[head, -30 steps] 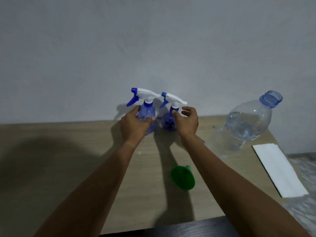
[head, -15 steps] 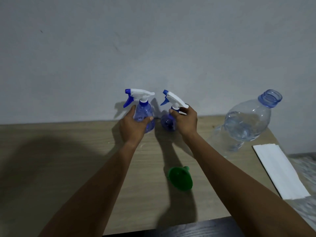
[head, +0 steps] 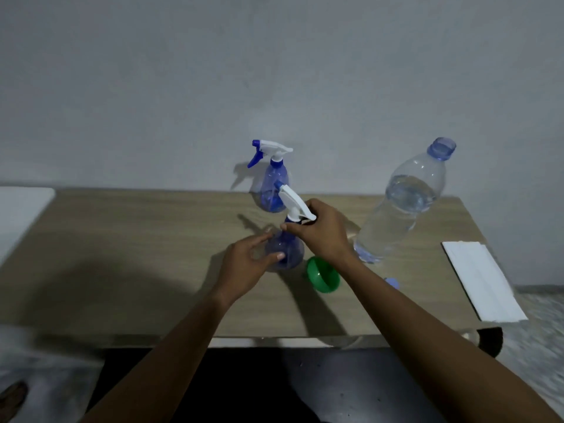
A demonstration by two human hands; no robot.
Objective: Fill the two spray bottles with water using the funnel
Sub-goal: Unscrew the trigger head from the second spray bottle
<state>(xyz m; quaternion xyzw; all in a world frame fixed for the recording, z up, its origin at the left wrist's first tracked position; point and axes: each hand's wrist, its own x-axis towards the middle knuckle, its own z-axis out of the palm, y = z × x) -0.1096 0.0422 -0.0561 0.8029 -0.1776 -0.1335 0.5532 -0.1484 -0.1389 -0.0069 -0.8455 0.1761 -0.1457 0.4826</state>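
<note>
The right hand (head: 324, 234) grips the near spray bottle (head: 290, 250) by its top while the left hand (head: 244, 265) curls round its belly, likely steadying it for unscrewing. The funnel (head: 324, 277) lies at its 4 o'clock, the water bottle (head: 399, 209) at 2, the second spray bottle (head: 274, 186) at 12, on a wooden table (head: 137, 254) against a grey wall (head: 274, 71).

A plain domestic room is suggested. A wood-grain table (head: 122, 254) is set against a bare, grey painted wall (head: 274, 71), and speckled floor (head: 537, 346) is seen at the right. Ordinary household things are laid out on the table: a small plastic spray bottle (head: 271, 184) by the wall, a second spray bottle (head: 288, 250) nearer, a green funnel (head: 325, 277), an uncapped water bottle (head: 403, 203) and a folded white sheet (head: 482, 282). Which room of a home it is cannot be told.
</note>
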